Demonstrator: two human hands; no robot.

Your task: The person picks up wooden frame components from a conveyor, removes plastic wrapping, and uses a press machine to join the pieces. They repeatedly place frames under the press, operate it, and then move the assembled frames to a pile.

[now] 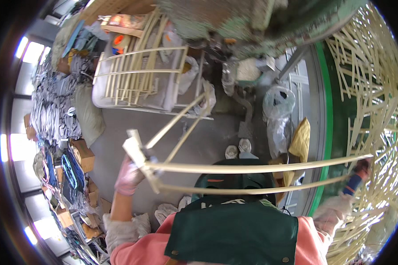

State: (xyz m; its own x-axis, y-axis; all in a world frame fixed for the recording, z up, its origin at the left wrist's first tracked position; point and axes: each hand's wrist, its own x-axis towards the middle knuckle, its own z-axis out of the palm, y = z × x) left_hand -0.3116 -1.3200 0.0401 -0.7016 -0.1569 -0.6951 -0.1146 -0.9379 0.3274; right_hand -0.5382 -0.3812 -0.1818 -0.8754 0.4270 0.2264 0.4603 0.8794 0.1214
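A great heap of pale wooden strips [376, 88] fills the right side beyond a green rim [326, 132]. A green machine [261, 17] looms at the top, and left of it a grey cart [137, 79] carries more strips laid crosswise. Cardboard boxes [82, 154] stand on the floor at the left. In the middle, held out over the floor, is a frame of long pale strips [252, 168] joined at a short crosspiece. The left hand [129, 176], in a pink glove, is closed around that crosspiece end. The right hand [358, 170] grips the frame's far end beside the heap.
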